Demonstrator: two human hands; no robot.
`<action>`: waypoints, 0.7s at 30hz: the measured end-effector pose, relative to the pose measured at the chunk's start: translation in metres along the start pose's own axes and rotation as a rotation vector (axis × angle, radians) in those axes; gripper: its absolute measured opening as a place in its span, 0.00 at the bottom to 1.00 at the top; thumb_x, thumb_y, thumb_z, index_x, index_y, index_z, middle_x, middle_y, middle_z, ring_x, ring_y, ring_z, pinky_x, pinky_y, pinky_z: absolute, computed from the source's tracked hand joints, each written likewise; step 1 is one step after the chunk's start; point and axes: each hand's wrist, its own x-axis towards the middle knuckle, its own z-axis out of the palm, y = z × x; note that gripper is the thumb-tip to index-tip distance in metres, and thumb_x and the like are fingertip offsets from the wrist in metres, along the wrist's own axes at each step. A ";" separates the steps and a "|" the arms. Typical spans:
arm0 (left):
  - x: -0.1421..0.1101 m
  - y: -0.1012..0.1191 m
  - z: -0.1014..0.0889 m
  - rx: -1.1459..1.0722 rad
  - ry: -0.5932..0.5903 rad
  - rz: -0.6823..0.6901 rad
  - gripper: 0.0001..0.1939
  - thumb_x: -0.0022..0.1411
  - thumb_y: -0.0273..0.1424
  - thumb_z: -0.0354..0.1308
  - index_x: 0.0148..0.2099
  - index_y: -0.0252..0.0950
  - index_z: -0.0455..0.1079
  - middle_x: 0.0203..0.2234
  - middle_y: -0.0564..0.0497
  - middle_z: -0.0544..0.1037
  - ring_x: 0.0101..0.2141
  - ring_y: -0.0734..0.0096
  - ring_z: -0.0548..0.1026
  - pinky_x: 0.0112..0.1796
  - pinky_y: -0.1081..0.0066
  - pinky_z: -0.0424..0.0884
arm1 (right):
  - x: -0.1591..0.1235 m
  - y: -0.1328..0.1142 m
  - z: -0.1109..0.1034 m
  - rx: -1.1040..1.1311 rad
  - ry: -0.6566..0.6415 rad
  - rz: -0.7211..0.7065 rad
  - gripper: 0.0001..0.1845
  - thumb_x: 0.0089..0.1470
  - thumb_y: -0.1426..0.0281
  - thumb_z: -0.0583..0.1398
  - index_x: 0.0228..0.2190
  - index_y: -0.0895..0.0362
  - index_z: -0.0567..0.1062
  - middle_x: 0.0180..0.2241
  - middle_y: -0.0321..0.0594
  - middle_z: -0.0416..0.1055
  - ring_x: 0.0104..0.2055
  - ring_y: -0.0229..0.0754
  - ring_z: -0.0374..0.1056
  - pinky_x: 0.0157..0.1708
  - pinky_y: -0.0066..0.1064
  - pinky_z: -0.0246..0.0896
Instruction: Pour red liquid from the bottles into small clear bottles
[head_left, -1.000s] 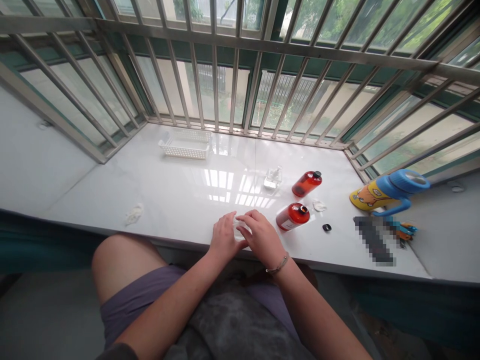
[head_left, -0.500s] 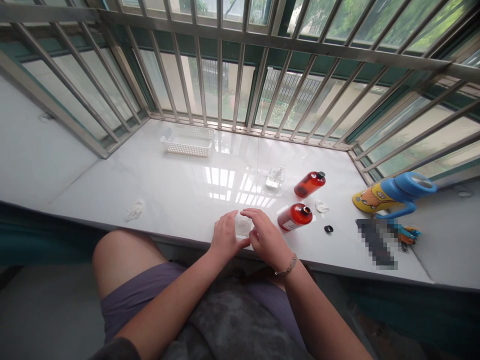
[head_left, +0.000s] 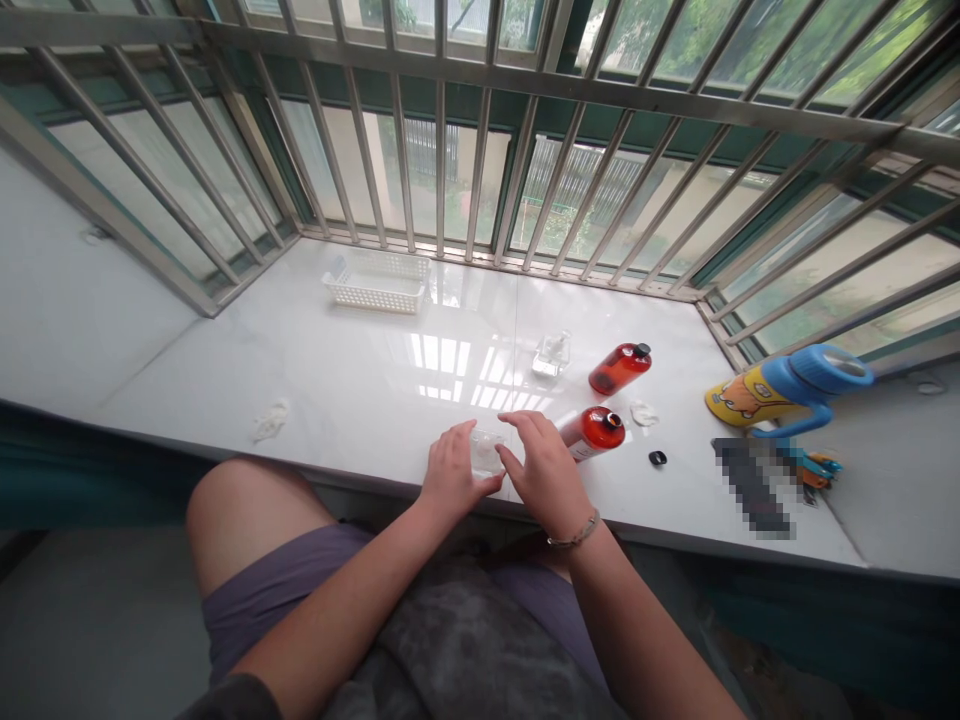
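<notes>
A small clear plastic container [head_left: 487, 452] stands on the white marble sill [head_left: 300, 370] right in front of me. My left hand [head_left: 455, 470] grips its left side. My right hand [head_left: 541, 470] is open just to its right, with the thumb close to it, and the fingertips nearly reach a red bottle [head_left: 592, 433] lying on its side. A second red bottle [head_left: 620, 368] lies farther back, beside a small clear glass bottle [head_left: 551, 355]. A small black cap [head_left: 658, 458] and a white cotton pad [head_left: 643, 412] sit to the right.
A white plastic basket [head_left: 377, 282] stands at the back of the sill, and another cotton pad [head_left: 271, 420] lies at the left. A yellow-and-blue cup [head_left: 784, 390] and a blurred flat object [head_left: 750, 487] are at the right. Steel window bars [head_left: 480, 130] run along the back.
My right hand has lifted off the clear container and moved a little right and back, with its fingers more spread. My left hand has stayed on the container.
</notes>
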 end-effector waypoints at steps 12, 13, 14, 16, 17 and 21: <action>-0.001 -0.004 0.004 0.010 0.025 0.038 0.44 0.58 0.38 0.72 0.70 0.38 0.58 0.61 0.36 0.76 0.59 0.42 0.77 0.58 0.45 0.74 | 0.005 -0.011 0.019 0.102 -0.004 0.112 0.20 0.69 0.66 0.60 0.60 0.53 0.70 0.44 0.45 0.81 0.44 0.50 0.77 0.48 0.45 0.76; -0.001 -0.004 0.004 0.004 0.024 0.027 0.42 0.58 0.37 0.71 0.70 0.38 0.58 0.60 0.36 0.76 0.59 0.42 0.77 0.58 0.46 0.74 | 0.004 -0.012 0.019 0.115 -0.025 0.098 0.21 0.68 0.65 0.62 0.60 0.52 0.70 0.46 0.45 0.81 0.45 0.51 0.78 0.48 0.46 0.76; -0.001 -0.004 0.005 -0.001 0.021 0.016 0.42 0.57 0.36 0.70 0.70 0.39 0.59 0.60 0.37 0.77 0.59 0.42 0.77 0.58 0.46 0.74 | 0.002 -0.012 0.019 0.118 -0.042 0.081 0.23 0.66 0.66 0.64 0.60 0.52 0.69 0.47 0.45 0.81 0.47 0.51 0.78 0.49 0.46 0.76; -0.001 -0.004 0.005 -0.006 0.012 0.003 0.42 0.56 0.35 0.70 0.70 0.39 0.59 0.59 0.37 0.77 0.59 0.42 0.77 0.58 0.46 0.74 | -0.002 -0.009 0.019 0.118 -0.057 0.049 0.24 0.64 0.69 0.65 0.60 0.51 0.70 0.50 0.45 0.80 0.50 0.52 0.77 0.52 0.48 0.76; -0.001 -0.004 0.005 -0.006 0.008 0.006 0.43 0.56 0.35 0.70 0.70 0.39 0.58 0.59 0.37 0.77 0.59 0.42 0.77 0.59 0.46 0.74 | -0.003 -0.008 0.019 0.123 -0.058 0.038 0.24 0.65 0.71 0.64 0.60 0.50 0.70 0.50 0.45 0.80 0.51 0.52 0.77 0.53 0.48 0.76; -0.001 -0.003 0.004 -0.002 0.003 0.021 0.44 0.56 0.36 0.71 0.71 0.38 0.57 0.61 0.37 0.75 0.60 0.42 0.76 0.59 0.45 0.73 | -0.005 -0.002 0.018 0.165 -0.054 0.021 0.21 0.67 0.73 0.61 0.59 0.49 0.71 0.51 0.44 0.80 0.52 0.51 0.76 0.54 0.48 0.75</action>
